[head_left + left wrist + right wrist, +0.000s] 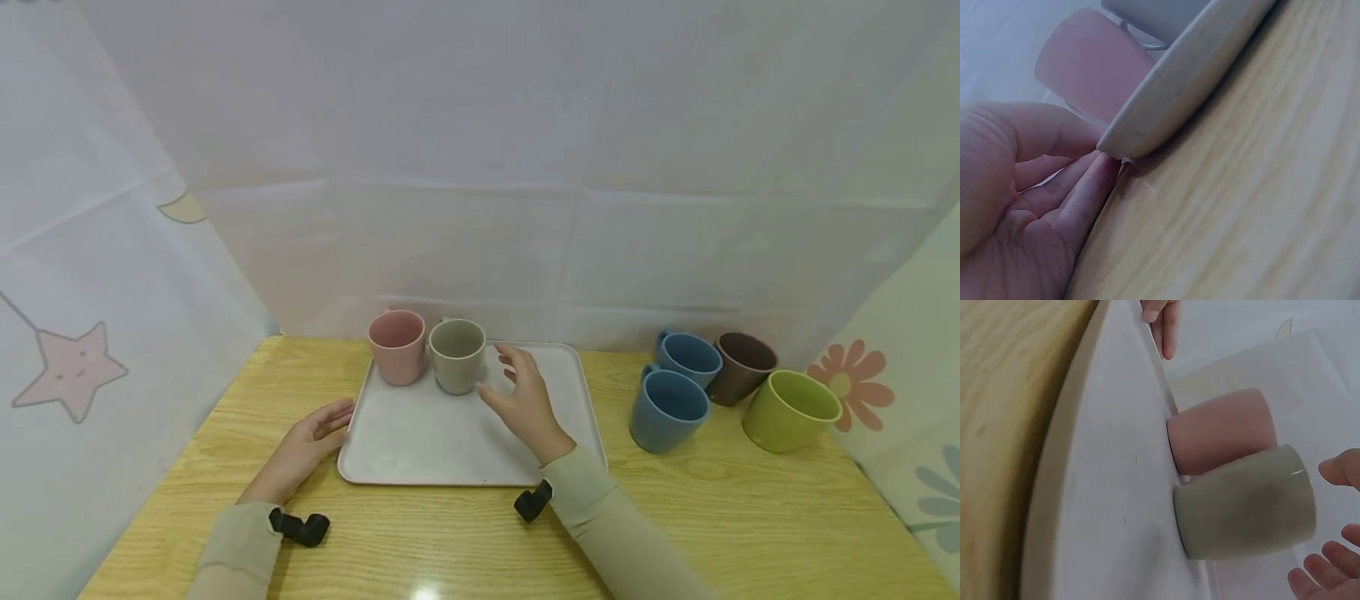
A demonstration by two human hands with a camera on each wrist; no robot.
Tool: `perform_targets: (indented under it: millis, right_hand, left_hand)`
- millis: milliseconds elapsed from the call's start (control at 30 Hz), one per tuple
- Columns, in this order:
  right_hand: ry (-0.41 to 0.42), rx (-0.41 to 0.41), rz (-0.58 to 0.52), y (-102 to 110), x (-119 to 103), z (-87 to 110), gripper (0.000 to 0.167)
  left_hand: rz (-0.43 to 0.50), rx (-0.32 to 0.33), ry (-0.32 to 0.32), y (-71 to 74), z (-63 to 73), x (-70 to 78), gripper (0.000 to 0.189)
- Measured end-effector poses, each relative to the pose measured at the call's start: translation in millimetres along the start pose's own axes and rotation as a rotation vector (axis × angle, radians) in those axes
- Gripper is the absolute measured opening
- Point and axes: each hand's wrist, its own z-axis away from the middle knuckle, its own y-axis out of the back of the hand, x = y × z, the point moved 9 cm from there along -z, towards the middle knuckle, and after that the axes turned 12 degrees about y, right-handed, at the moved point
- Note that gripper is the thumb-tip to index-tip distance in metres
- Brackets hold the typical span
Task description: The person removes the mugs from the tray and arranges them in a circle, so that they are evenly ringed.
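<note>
Table [450, 537]: wood-grained, nearest the person; clock bearings centre on the tray [450, 442], with 12 toward the cloth [465, 208].
Left hand [306, 443]: at 9 o'clock; fingers nearly straight and unclenched, touching the tray's edge, apparently to steady it.
Tray: pale, flat on the table before the person; long axis runs from 9 to 3.
Right hand [527, 406]: over the tray toward 2 to 3 o'clock; fingers released, loosely curved, grasping nothing. Thumb and fingers are spread to about the gray mug's width, seemingly to suit its body, yet apart from it in the right wrist view.
Gray mug [457, 372]: on the tray at 12, upright, mouth up; long axis vertical, handle toward 11 to 12.
Pink mug [400, 364]: on the tray at 10 to 11, upright, just beside the gray one, handle near 12. The pair's far position perhaps saves room on the tray.
Nearer blue mug [660, 425]: on the table at 3, handle toward 11.
Green mug [780, 421]: at 3, farther out.
Farther blue mug [688, 357], brown mug [726, 385]: between 2 and 3, upright.
Cloth: pale, creased, hanging behind.
</note>
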Motion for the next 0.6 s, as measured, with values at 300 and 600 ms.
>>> perform_targets:
  millis: [300,600]
  right_hand:
    - [-0.173,0.060,-0.029,-29,25,-19.8,0.083]
    - [-0.260,0.150,-0.015,-44,30,-28.9,0.092]
  left_hand:
    - [0.007,0.006,0.007,0.6,0.0,-2.2,0.060]
    - [0.005,0.003,0.010,0.4,-0.1,-2.8,0.060]
